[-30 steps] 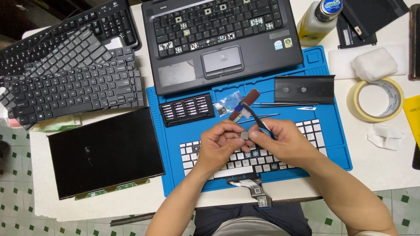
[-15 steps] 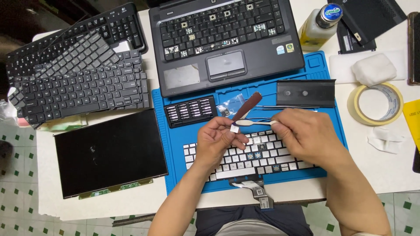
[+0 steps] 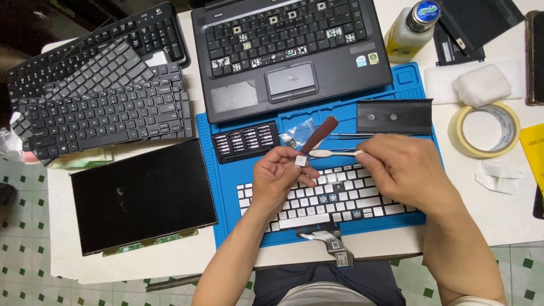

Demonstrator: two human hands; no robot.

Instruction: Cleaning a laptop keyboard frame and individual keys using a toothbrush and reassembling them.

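Pinching a tiny white keycap (image 3: pixel 300 161) in your left hand (image 3: pixel 279 175), you are holding a thin tool (image 3: pixel 334 153) in your right hand (image 3: pixel 402 170); the keycap looks light and brittle, so grip its edges.

Blue mat (image 3: pixel 413 90), white kbd (image 3: pixel 340 199), black laptop (image 3: pixel 289 56), black screen panel (image 3: pixel 141 195), green-checked floor (image 3: pixel 22 249).

View count: one, head-worn.
Position: above the white table (image 3: pixel 498 221), over the person's seat at 6 o'clock.
Facing: steeply downward, tilted slightly toward 12 o'clock.
Distance: near; forearms enter from 6 o'clock, blue mat (image 3: pixel 226 221) fills the centre.
Edges: laptop (image 3: pixel 340 79) cropped at 12 o'clock; tiled floor (image 3: pixel 22 226) visible at 8 o'clock.
Shared coverage: not applicable, single view.
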